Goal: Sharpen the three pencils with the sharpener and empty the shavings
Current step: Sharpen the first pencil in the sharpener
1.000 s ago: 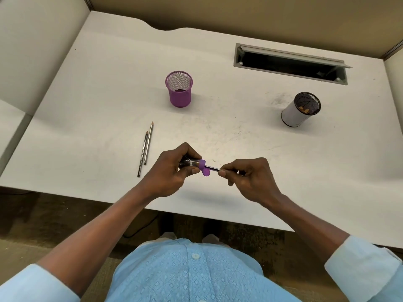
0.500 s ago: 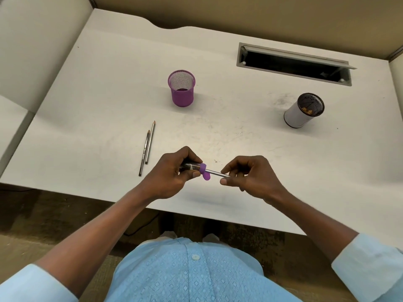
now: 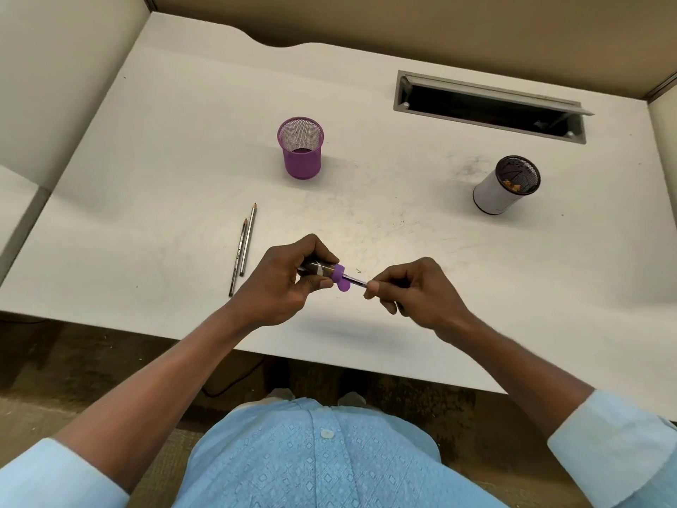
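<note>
My left hand (image 3: 289, 287) grips a small sharpener (image 3: 324, 270) with a clear dark barrel and a purple cap, held above the near part of the white desk (image 3: 366, 214). A pencil (image 3: 357, 281) sticks into the purple end. My right hand (image 3: 414, 293) pinches that pencil; most of its length is hidden in my fingers. Two more pencils (image 3: 244, 247) lie side by side on the desk, just left of my left hand, tips pointing away from me.
A purple mesh cup (image 3: 301, 148) stands at the middle back. A white cylinder cup with a dark mesh inside (image 3: 507, 185) holds some shavings at the right. A cable slot (image 3: 491, 106) is open at the back right. Partition walls enclose the desk.
My right hand's fingers have shifted on the pencil, as in a twist, while the sharpener stays in my left hand at about the same spot. The two loose pencils have not moved.
</note>
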### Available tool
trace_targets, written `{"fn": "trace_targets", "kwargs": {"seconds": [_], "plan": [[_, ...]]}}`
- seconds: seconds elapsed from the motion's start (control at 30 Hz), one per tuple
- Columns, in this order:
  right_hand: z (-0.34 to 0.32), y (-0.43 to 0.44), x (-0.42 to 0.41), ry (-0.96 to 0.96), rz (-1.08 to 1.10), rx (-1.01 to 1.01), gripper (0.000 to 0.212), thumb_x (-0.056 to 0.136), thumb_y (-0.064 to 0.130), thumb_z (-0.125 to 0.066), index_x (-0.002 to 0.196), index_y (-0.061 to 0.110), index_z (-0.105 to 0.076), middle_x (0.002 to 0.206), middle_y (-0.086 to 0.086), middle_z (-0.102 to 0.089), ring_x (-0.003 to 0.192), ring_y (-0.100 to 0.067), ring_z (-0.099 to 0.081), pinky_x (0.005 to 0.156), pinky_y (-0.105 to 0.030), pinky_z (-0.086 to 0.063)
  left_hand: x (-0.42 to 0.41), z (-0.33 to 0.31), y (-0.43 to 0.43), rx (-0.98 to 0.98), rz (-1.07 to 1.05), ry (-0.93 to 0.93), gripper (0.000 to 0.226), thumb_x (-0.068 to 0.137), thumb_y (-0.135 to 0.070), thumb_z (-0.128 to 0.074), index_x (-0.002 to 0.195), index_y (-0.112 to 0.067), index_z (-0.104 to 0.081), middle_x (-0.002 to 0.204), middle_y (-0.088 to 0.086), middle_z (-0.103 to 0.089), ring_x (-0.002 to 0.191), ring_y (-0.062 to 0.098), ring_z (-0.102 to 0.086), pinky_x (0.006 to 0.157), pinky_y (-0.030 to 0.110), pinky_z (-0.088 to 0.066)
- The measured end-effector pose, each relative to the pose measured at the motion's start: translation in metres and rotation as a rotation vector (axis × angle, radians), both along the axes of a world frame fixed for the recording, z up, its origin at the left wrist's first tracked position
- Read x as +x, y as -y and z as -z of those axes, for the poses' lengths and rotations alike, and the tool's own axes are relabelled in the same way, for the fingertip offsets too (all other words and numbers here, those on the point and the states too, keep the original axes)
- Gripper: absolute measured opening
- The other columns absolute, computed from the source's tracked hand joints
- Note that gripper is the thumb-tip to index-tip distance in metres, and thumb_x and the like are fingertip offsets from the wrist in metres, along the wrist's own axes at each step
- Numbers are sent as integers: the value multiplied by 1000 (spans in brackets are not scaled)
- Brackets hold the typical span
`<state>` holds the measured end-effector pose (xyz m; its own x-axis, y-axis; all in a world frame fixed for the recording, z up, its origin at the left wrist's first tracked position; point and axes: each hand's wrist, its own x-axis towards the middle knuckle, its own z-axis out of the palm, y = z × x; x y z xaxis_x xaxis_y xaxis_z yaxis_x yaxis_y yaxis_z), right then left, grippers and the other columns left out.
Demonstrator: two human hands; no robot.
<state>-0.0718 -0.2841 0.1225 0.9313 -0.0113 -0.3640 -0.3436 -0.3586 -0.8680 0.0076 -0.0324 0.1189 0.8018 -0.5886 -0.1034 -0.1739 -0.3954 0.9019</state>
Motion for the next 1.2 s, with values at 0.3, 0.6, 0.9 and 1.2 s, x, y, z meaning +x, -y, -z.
{"fn": "trace_targets", "kwargs": {"seconds": [0.3, 0.6, 0.9, 1.2], "plan": [[-18, 27, 18, -802, -42, 494, 24, 97, 26, -68, 90, 5, -76, 61, 2, -41, 40, -3, -22, 35, -15, -17, -9, -3, 5, -50, 42, 54, 24, 90, 6, -81, 109, -4, -72, 99, -8, -79, 90, 8, -74, 87, 13, -52], [-16, 34, 24, -933, -121, 623, 23, 99, 28, -64, 85, 11, -69, 60, 6, -38, 39, -2, -23, 35, -16, -13, -16, 0, 4, -83, -12, 95, 29, 88, 8, -82, 111, -6, -72, 101, -2, -80, 93, 18, -78, 91, 35, -61], [-24, 20, 12, -420, -129, 284, 26, 89, 26, -84, 102, 4, -80, 79, -10, -70, 55, -16, -49, 42, -20, -29, -13, 3, 0, -44, -11, 68, 25, 91, 4, -81, 112, -4, -70, 102, -7, -80, 95, 13, -75, 87, 15, -56], [4, 2, -10, 473, -188, -609, 17, 95, 40, -72, 88, 27, -79, 63, 11, -68, 54, -14, -59, 52, -34, -50, -13, 3, 6, -36, -38, 53, 24, 92, 0, -81, 112, -4, -69, 104, -6, -80, 94, 12, -74, 86, 16, -55]]}}
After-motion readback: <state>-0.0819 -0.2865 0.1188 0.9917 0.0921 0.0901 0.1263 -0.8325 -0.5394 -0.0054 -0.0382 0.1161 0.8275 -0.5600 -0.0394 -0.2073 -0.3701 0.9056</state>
